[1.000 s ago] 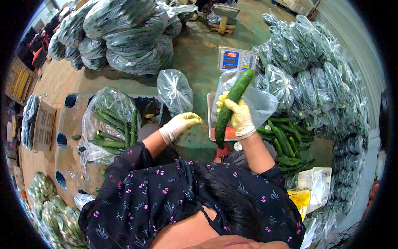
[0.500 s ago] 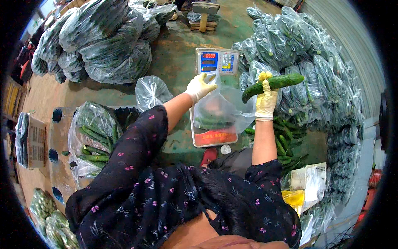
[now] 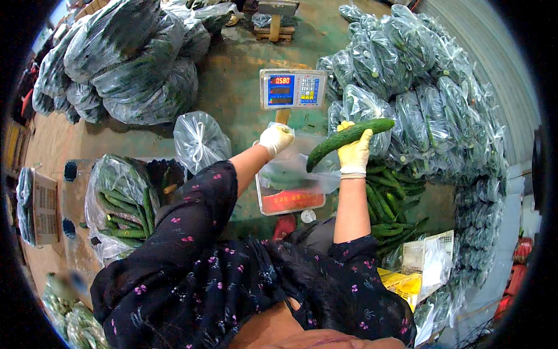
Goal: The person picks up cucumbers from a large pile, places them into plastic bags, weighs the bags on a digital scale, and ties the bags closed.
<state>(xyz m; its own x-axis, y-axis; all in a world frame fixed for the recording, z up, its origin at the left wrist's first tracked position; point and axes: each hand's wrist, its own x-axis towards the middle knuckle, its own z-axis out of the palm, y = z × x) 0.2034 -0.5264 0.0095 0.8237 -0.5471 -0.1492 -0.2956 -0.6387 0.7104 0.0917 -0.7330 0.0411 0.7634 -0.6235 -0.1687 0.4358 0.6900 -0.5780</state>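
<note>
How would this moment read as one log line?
Left hand: gripping plastic bag | Right hand: holding single cucumber | Bag: over scale | Loose cucumbers: heaped right of scale

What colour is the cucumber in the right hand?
The cucumber in the right hand is dark green; the head view shows it best.

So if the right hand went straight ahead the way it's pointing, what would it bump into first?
The right hand, holding a cucumber, would probably bump the clear plastic bag straight ahead, though how far off it is looks hard to tell.
</note>
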